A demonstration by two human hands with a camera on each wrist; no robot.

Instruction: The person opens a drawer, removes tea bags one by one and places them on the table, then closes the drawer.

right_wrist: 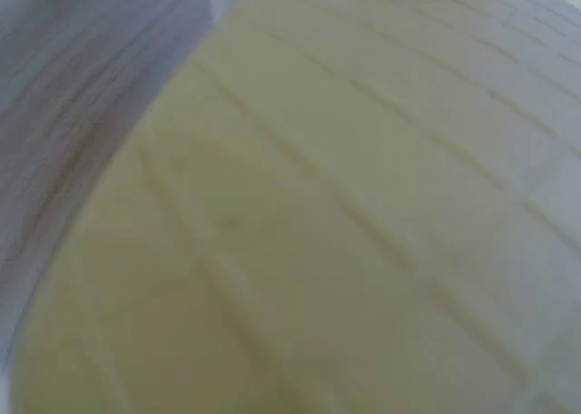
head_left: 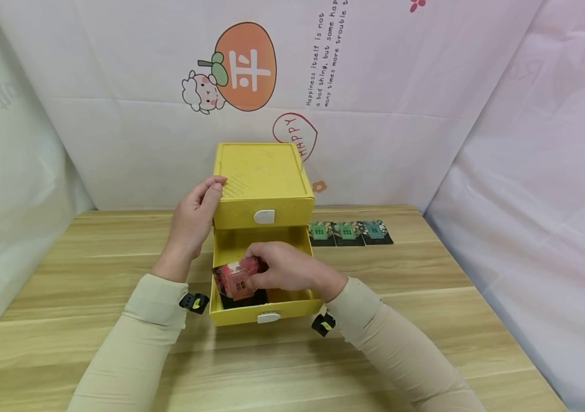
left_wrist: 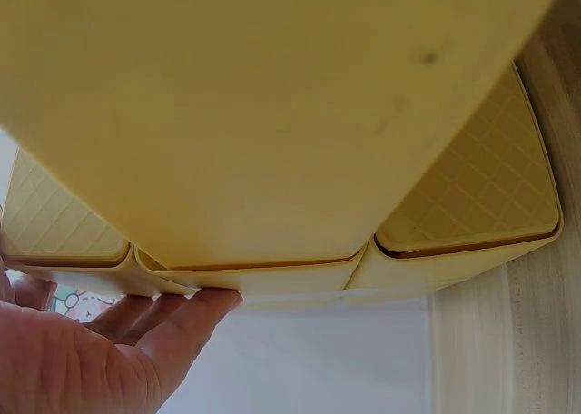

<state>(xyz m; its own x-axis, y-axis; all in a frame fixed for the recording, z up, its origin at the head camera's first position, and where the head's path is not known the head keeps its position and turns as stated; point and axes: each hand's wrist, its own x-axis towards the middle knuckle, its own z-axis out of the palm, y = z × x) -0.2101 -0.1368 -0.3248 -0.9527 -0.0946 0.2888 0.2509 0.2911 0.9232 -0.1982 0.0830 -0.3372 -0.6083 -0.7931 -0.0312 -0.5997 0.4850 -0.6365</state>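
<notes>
A red packet (head_left: 235,281) with a pale square emblem sits inside the pulled-out lower drawer (head_left: 241,317), toward its left side and tilted. The right hand (head_left: 287,267) pinches it by its right part, thumb on the near face and the fingers bent behind, partly hidden. Something black shows beneath it; whether that is the packet's own lower edge or another packet, I cannot tell.

The drawer belongs to a yellow box (head_left: 258,171), whose upper drawer (head_left: 235,214) is closed. Each drawer front bears a white pull tab. The left hand (head_left: 194,214) rests against the box's upper left edge, its fingers fairly straight in the left wrist view and their tips touching the rim. The right wrist view is badly blurred and gives little more than a yellow surface with a diamond pattern, probably part of the box or drawer.

Just beside the box, on the right, three green packets (head_left: 347,232) with dark lower bands lie in a row on the wood-grained bench (head_left: 426,309). Both forearms wear cream sleeves (head_left: 140,343), with a black strap at each wrist. Behind the bench hangs a white cloth (head_left: 385,137) printed with an orange fruit, a small white cartoon animal, lettering and a heart outline.
</notes>
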